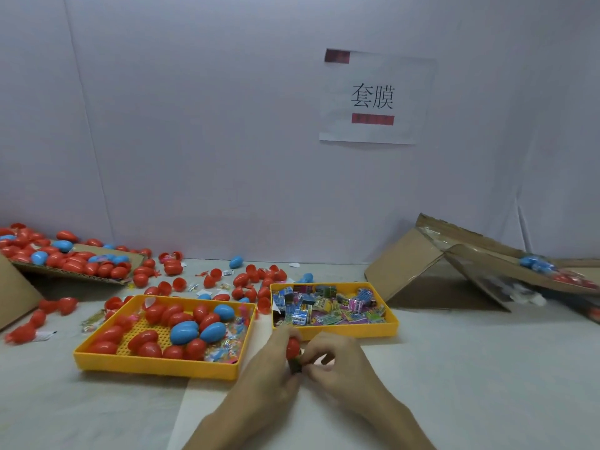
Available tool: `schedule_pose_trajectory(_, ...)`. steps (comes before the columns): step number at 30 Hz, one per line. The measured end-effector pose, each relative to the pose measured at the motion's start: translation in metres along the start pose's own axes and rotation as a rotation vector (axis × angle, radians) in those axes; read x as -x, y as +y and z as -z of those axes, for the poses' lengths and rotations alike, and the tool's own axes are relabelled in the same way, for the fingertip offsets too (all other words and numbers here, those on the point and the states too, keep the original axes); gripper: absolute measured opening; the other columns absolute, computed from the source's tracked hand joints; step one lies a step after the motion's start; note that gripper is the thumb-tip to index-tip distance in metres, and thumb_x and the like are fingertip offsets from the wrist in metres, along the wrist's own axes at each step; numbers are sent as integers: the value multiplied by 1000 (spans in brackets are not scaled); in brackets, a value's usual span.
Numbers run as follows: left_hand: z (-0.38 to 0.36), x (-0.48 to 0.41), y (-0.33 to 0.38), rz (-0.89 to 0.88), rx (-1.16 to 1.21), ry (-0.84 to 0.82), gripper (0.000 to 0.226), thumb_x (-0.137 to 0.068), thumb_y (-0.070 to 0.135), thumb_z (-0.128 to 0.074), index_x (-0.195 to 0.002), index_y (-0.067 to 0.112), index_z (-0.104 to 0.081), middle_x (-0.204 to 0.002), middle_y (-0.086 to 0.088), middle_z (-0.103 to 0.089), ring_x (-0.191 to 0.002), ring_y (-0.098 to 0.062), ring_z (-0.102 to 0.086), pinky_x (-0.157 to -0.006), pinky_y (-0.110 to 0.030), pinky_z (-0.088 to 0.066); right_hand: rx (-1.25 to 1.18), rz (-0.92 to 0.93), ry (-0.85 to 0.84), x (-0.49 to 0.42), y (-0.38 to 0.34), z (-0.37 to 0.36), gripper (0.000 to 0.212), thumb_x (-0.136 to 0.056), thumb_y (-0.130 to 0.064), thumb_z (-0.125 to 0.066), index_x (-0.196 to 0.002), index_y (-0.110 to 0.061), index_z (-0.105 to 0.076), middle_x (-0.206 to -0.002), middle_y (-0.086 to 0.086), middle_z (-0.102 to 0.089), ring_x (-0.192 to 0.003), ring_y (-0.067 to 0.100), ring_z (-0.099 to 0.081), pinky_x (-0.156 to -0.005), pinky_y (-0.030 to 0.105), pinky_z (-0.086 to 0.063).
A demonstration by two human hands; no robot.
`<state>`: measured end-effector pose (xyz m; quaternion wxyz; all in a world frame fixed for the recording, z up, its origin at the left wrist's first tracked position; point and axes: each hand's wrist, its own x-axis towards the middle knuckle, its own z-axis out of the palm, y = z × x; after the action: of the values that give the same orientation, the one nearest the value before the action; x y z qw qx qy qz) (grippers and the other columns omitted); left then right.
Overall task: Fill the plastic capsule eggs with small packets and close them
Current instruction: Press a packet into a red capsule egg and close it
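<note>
red egg (293, 348) upright, my left hand (271, 365) curled round it; packet (296, 367) just beneath, pinched in right hand (337, 357) fingers (315, 351).

Red and blue eggs (181, 323) fill a yellow tray (156, 365); multicoloured printed packets (324, 306) fill another yellow tray (350, 331); brown cardboard (406, 271) at right.

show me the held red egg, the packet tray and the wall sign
red egg (293, 347), head view, its exposed top
packet tray (376, 330), head view, front wall
wall sign (373, 97), head view, printed characters
</note>
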<state>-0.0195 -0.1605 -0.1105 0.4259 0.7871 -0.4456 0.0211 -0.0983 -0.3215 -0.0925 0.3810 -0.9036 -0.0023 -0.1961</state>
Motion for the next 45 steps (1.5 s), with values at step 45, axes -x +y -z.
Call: schedule_pose_trajectory(45,12,-4,20,183,383,91,25,-91,8,-71,-72,25,-68,-67,2,-66,-55,-12,-64,-53,-19,-49,-560,-116,67,-1,-13,18,14,-75,-25,-83,-86,-27,-73,-78,2,-72,-73,17,-69,-65,25,-52)
